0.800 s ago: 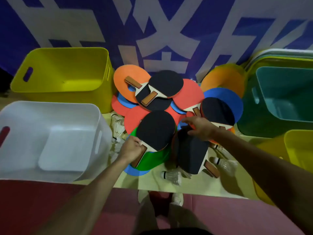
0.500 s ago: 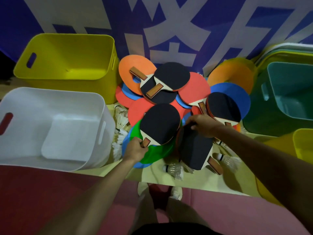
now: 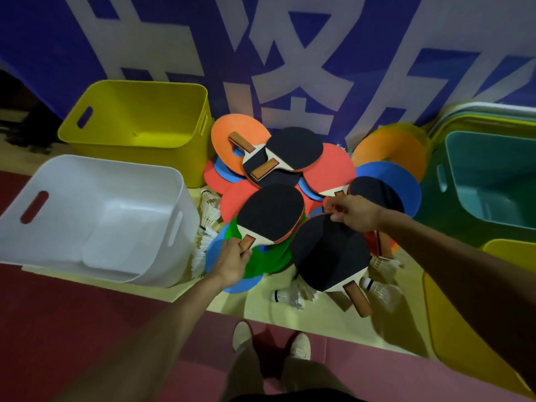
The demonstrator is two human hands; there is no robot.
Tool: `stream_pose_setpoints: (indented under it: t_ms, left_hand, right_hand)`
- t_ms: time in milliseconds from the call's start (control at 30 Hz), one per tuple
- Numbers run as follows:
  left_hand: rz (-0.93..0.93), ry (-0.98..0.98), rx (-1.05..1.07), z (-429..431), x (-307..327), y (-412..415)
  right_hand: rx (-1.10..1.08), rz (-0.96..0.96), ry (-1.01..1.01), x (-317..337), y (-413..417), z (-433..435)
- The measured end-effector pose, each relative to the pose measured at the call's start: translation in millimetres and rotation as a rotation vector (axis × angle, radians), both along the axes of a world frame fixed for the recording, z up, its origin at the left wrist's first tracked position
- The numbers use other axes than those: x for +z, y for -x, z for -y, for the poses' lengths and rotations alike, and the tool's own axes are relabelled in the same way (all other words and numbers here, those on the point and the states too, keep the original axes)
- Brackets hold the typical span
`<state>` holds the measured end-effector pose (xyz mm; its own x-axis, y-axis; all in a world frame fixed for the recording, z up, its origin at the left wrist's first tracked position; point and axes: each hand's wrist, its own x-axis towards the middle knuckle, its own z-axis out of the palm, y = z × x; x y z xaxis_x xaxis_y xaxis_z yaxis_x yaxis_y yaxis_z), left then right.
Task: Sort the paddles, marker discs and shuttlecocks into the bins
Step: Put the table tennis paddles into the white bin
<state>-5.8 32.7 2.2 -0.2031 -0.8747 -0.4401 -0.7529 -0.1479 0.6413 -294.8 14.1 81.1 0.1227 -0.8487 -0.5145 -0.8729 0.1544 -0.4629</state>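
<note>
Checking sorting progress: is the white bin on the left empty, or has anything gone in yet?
Empty. The white bin shows only its bare inner walls and floor, with nothing lying inside.

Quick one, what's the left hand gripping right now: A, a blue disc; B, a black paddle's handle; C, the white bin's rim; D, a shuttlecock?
B: the left hand curls round the wooden handle of the black paddle over the green disc.
</note>
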Motion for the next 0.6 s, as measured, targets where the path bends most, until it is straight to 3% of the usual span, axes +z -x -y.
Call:
stream_pose_setpoints:
  t_ms: [333,467,600]
  left_hand:
    - [-0.085,0.183,0.043,27.2,80.7,11.6]
    - [-0.193,0.236,0.169,27.4,123.9,5.4]
    - [-0.175,0.274,0.291,27.2,159.0,-21.9]
  right_hand:
    - [-0.302,0.208,0.165,42.2,36.7,9.0]
    - [-0.430,0.309,0.200,57.8,36.5,24.9]
    - [-0.519,0.412,0.252,71.2,17.2,46.9]
